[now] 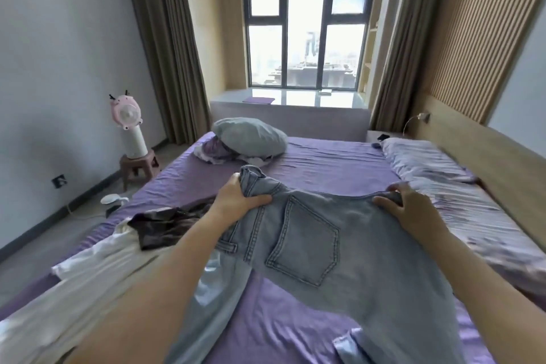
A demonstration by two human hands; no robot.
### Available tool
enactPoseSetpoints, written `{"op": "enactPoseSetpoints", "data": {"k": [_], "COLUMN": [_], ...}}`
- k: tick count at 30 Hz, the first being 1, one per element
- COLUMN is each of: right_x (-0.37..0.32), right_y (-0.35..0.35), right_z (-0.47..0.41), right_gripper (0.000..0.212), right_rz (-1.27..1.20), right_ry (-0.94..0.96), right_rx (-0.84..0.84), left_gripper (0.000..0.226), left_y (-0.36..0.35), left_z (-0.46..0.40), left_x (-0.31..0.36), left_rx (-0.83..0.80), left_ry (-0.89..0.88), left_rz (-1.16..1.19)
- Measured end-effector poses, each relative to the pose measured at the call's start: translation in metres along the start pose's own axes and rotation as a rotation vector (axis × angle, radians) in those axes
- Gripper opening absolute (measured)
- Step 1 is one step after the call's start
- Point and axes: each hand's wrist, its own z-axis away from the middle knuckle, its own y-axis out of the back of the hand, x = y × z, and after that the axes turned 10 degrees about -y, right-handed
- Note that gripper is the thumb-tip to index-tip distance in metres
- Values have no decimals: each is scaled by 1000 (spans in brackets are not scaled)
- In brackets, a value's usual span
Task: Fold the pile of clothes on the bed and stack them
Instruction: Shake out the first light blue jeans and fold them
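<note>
Two hands on one garment. Bed (325, 168), purple sheet, carries everything. Jeans (310, 245) lie mid-bed, back pocket up, waistband away from the person. White garment (97, 263) and dark garment (168, 224) sit unfolded near the bed's left edge. Left hand (236, 198) grips a bunched waistband corner; right hand (410, 210) pinches the opposite corner. Step looks like spreading the jeans; next probably calls for pulling taut, laying flat, then folding leg over leg.

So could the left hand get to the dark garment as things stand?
Probably yes: the dark garment lies uncovered just left of the left hand, nothing between, though that hand grips the jeans.
</note>
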Motion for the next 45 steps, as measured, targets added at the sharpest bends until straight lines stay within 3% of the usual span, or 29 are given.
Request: {"op": "enactPoseSetpoints", "data": {"k": [9,11,15,22,24,30,32,35,38,41,43,45], "right_x": [103,113,125,165,173,176,180,188,194,192,193,197], "right_y": [-160,-189,-239,-300,-308,-385,-415,-436,-441,-447,-455,-459], "right_z": [-18,-16,-9,0,-12,-38,-31,-20,-19,-24,-27,-29], "right_gripper": [80,72,26,27,24,28,20,10,16,15,14,19], "right_rz": [25,18,9,163,143,114,218,275,263,212,208,215], "right_ry": [-267,-326,-394,-449,-472,-527,-550,-536,-467,-484,-501,-534], "right_rx": [-610,-669,-684,-763,-801,-866,-827,-684,-525,-479,-500,-509], "left_gripper": [55,50,42,41,36,50,42,28,38,55,50,45], "left_y": [-107,-121,-141,-140,-131,-146,-159,-169,-171,-185,-217,-262], "left_z": [40,49,54,56,51,37,42,45,51,48,38,27], "left_x": [-128,-149,-193,-280,-301,-374,-398,-418,-418,-407,-392,-373], "left_rx": [21,45,42,-189,-243,-308,-363,-291,-164,-67,-130,-357], "left_ry": [411,462,543,614,613,721,775,815,723,418,124,-77], "left_rz": [-59,-93,-114,-71,-144,-498,-474,-427,-542,-773,-684,-409]}}
